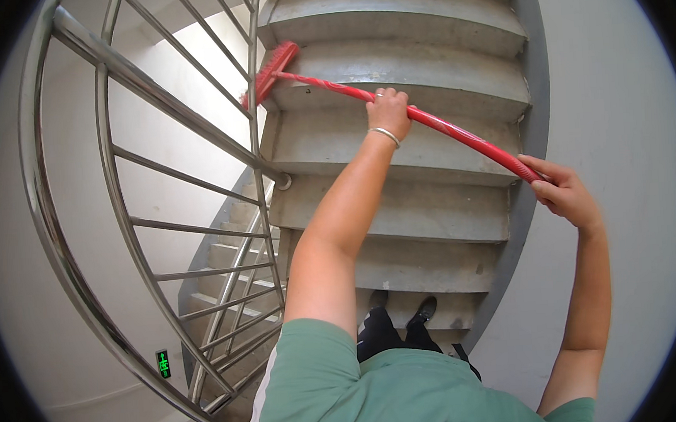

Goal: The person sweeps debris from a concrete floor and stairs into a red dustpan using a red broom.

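Note:
A red broom [467, 136] slants across the concrete stairs [391, 132]. My left hand [389, 112] wraps around the middle of its handle; a ring and a bangle show on that hand and wrist. Near the handle's end at the right, my right hand [563, 188] grips it with thumb and fingers. The red bristle head [276, 72] is at the left end of a step, by the metal railing, and part of it lies behind a railing bar.
A stainless steel railing [163, 100] runs along the left, with a lower flight of stairs [231, 264] beyond it. A pale wall [610, 107] with a grey skirting band bounds the right. A green lit exit sign [163, 364] is low on the left wall. My dark shoes [427, 308] stand on a lower step.

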`<action>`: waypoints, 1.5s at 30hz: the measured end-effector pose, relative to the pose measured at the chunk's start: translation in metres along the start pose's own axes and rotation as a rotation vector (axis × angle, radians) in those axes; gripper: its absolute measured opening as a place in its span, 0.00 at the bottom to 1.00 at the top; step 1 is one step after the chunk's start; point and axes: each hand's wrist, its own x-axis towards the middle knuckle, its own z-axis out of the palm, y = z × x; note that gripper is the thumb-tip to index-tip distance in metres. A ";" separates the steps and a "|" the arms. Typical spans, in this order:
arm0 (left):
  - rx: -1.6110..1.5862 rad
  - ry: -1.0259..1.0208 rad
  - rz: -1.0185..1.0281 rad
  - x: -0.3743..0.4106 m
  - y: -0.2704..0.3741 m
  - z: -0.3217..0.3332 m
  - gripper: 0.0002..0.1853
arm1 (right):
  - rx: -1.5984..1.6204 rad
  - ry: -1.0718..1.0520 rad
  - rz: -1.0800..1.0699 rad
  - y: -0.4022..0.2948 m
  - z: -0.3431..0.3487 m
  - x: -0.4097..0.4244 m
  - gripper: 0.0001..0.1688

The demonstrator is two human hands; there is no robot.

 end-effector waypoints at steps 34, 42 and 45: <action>-0.165 0.143 0.464 -0.123 -0.017 0.013 0.14 | 0.640 -0.180 0.315 0.134 0.186 -0.107 0.23; -0.170 0.005 0.432 -0.138 -0.066 0.005 0.15 | -0.210 0.188 -0.093 0.169 0.248 -0.087 0.23; -0.078 -0.047 0.472 -0.137 -0.073 -0.001 0.14 | -0.282 0.265 -0.177 0.165 0.262 -0.081 0.26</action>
